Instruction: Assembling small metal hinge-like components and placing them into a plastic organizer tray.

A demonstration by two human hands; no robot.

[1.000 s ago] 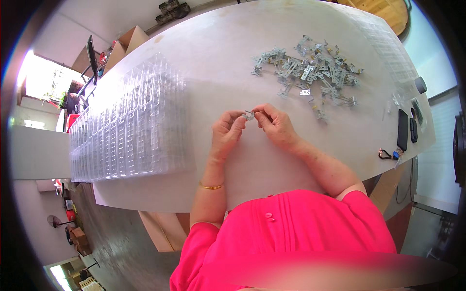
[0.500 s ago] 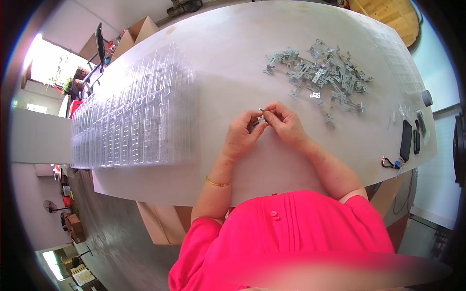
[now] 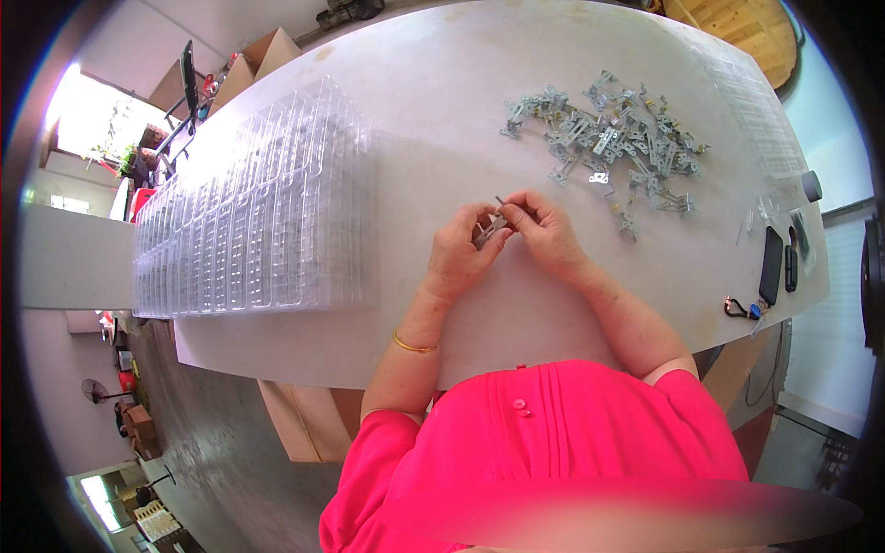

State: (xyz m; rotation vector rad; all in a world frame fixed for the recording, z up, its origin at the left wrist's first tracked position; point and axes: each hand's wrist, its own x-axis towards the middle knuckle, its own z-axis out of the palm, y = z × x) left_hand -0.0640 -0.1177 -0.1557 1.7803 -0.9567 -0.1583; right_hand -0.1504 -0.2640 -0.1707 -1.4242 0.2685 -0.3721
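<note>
My left hand [image 3: 459, 247] and my right hand [image 3: 546, 238] meet above the middle of the table. Between them is a small grey metal bracket [image 3: 489, 231], gripped by the fingers of the left. The thumb and forefinger of my right hand pinch the same piece near a thin dark pin that sticks out at its upper end. My fingers cover much of the bracket. Beyond my right hand lies a loose heap of similar metal brackets [image 3: 636, 143], some with yellowish bits.
Stacked clear plastic trays [image 3: 253, 212] stand on the table [image 3: 433, 83] at the left, with more clear trays [image 3: 751, 111] along the far right. Near the right edge lie a black phone [image 3: 771, 267], a black-handled tool [image 3: 791, 261] and a keyring [image 3: 740, 309].
My fingers have shifted slightly around the bracket, so more of its flat grey side and the pin shows. The heap and the trays stay where they were.
</note>
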